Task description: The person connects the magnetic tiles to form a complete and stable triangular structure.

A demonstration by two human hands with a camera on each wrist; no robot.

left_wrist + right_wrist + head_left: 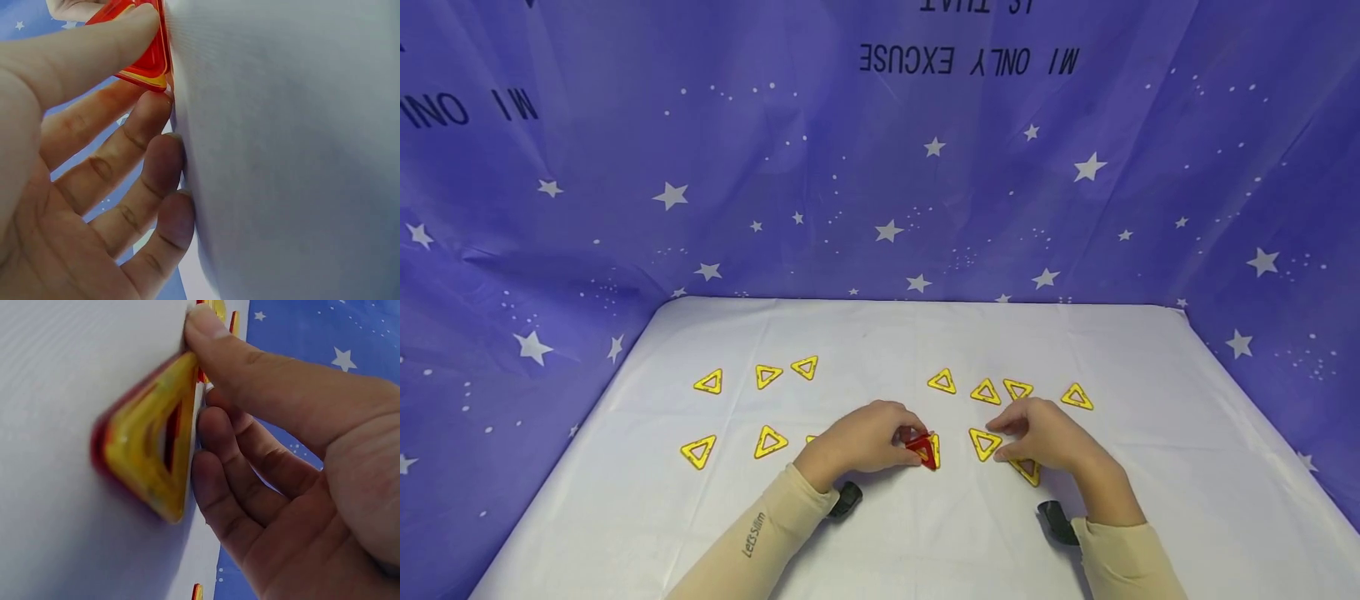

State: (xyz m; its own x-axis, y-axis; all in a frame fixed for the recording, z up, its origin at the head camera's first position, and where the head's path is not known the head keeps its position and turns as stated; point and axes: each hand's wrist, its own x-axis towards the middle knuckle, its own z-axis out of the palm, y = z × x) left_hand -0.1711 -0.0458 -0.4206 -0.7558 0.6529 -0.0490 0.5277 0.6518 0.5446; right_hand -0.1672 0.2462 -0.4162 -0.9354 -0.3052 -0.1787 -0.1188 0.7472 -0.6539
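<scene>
In the head view, your left hand [865,437] is pinching a red triangle [930,461] between thumb and fingers, and it is overlapping a yellow triangle [937,450] near the middle of the white cloth [880,542]. Your right hand [1048,433] is holding thumb and index finger apart about a corner of a second yellow triangle [977,447]; whether they are gripping it, you cannot tell. Another yellow triangle [1034,473] is lying partly under that hand. Four yellow ones [987,400] are lying farther back, towards the blue backdrop [820,183].

In the left wrist view, your thumb is pressing across the red piece's face, a yellow edge is showing beside it, and the other fingers are spreading loosely.

In the right wrist view, your fingers are bending slightly, and a blurred, yellow-and-red triangle [128,440] is sitting just beside them.
</scene>
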